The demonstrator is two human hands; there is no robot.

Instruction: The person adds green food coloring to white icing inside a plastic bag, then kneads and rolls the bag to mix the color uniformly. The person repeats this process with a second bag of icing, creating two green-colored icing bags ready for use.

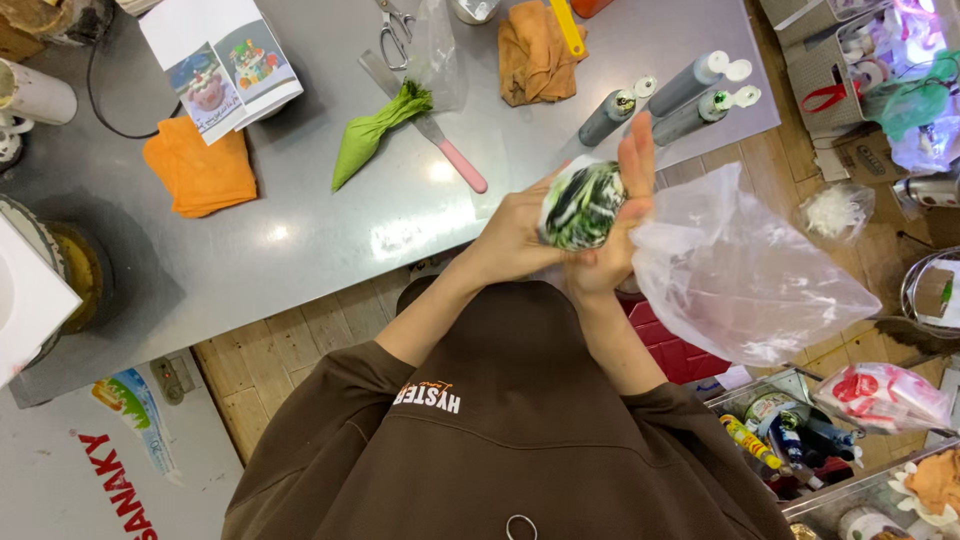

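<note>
The person is standing at the near edge of a grey table (300, 250) and is holding a piping bag (583, 206) in front of the chest, just beyond that edge. The filled part of the bag is showing green, white and dark cream mixed together. The left hand (510, 240) is closing around it from the left side, with the fingers curling under it. The right hand (622, 215) is pressing against its right side with the fingers stretched up and almost straight, so it is supporting the bag more than gripping it. The loose clear plastic (740, 270) of the bag is hanging out to the right, over the floor and not over the table.

On the table, toward the far edge, a green piping bag (372, 132) is lying across a spatula with a pink handle (450, 155). Three grey tubes (665, 100) are lying near the far right corner, and an orange cloth (200, 170) is lying toward the left side.

I think the main danger is at the open end: if the left hand is squeezing while the plastic is not twisted shut, cream may be coming out onto the right hand or the brown sleeve. Also, because the bag is being held off the table, a slip of the flat right hand may let it fall to the floor.
</note>
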